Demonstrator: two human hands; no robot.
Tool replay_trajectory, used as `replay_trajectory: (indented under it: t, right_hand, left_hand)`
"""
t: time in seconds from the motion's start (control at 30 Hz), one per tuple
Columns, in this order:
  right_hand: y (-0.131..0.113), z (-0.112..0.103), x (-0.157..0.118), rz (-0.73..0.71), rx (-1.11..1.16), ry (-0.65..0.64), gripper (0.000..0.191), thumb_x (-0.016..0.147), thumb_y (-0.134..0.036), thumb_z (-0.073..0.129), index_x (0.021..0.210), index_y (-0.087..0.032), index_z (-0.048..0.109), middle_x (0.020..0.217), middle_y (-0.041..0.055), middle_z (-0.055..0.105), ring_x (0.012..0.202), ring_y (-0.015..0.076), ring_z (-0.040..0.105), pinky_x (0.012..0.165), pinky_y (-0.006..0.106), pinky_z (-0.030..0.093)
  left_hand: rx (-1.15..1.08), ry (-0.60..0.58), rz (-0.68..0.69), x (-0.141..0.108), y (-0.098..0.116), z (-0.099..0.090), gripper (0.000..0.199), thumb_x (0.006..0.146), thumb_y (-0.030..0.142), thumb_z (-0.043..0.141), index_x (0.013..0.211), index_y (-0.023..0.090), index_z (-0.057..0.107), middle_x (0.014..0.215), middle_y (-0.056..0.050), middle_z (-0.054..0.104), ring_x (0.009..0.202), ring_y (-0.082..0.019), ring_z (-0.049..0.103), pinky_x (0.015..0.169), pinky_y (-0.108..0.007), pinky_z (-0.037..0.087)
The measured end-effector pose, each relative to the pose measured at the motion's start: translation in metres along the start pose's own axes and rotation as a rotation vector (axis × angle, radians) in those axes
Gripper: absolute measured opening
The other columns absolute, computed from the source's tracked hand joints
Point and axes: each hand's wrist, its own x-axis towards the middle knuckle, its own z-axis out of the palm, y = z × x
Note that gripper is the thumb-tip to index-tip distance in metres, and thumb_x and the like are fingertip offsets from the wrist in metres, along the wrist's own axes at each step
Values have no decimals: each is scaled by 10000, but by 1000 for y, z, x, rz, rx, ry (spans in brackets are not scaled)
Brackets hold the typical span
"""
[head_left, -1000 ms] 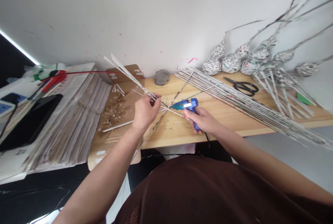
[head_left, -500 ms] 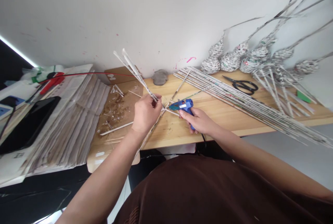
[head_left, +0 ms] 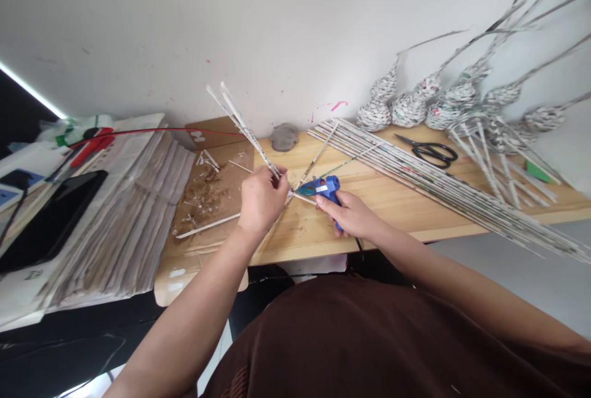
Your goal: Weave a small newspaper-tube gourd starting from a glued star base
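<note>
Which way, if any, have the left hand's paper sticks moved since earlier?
Yes: the free ends of the paper sticks have swung right, toward the grey lump.

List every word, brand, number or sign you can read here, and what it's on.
No text is legible.
Blue glue gun: white label, too small to read.
Bundle of rolled paper sticks: print-like specks, too small.
Woven paper shapes: the same, unreadable.
White sheet beside the black phone: dark marks, too blurred.

Nothing legible (glue-gun label (head_left: 322, 188) blurry).
</note>
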Motion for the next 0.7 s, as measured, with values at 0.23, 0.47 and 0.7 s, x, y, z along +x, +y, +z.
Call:
replay_trajectory:
  t: [0.23,0.47,0.7]
  right_hand:
    - [-10,2,1,-2,-163,32,348,955,-517,475,910,-185,573,522,-28,580,367,145,602,393,225,449]
    - [-26,-5,4,-69,-350,12,316,969,-471,461,953,-188,600,550,-22,599,369,134,594,455,232,454]
    - [-35,-9,3,-46,-257,34,283,951,-455,498,917,-185,575,550,-38,576,364,132,596,393,213,446]
  left_hand:
    - [-69,-44,-66,1,4,1,249,806,255,630,1030,181,710,781,-26,735,699,-158,697,751,-276,537]
    - [-386,-145,-205,-4,-16,6,503,738,398,756,1159,177,594,815,-36,752,727,-187,729,727,-301,576]
    - [-452,-207,-218,-12,-19,5,394,787,375,703,1124,183,634,830,-51,768,736,-197,738,724,-310,583]
